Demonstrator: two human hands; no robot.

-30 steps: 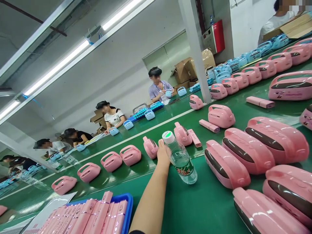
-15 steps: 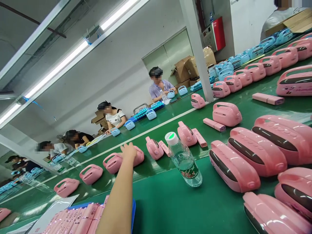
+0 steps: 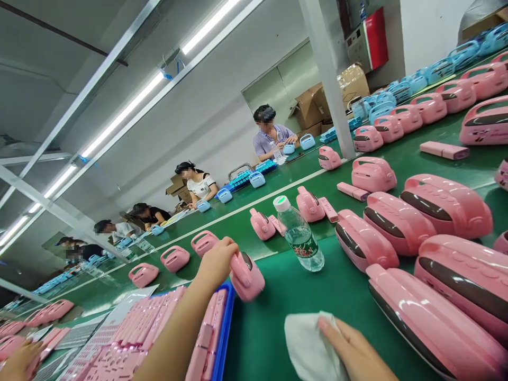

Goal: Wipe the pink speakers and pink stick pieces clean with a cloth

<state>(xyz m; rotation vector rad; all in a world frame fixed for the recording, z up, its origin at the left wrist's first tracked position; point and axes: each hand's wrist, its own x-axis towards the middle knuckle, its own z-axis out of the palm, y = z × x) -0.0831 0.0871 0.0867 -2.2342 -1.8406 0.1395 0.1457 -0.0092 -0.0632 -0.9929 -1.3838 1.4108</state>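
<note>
Left hand (image 3: pixel 216 260) is curled over the top of a small pink handled gadget (image 3: pixel 246 278), gripping it right next to a blue tray (image 3: pixel 226 328) of pink bars (image 3: pixel 208 338). Right hand (image 3: pixel 353 349) is nearer, fingers pressed together on a white cloth (image 3: pixel 307 346) above the green belt (image 3: pixel 262 338), with bigger pink units (image 3: pixel 432 323) just right and a water bottle (image 3: pixel 298 235) farther off
</note>
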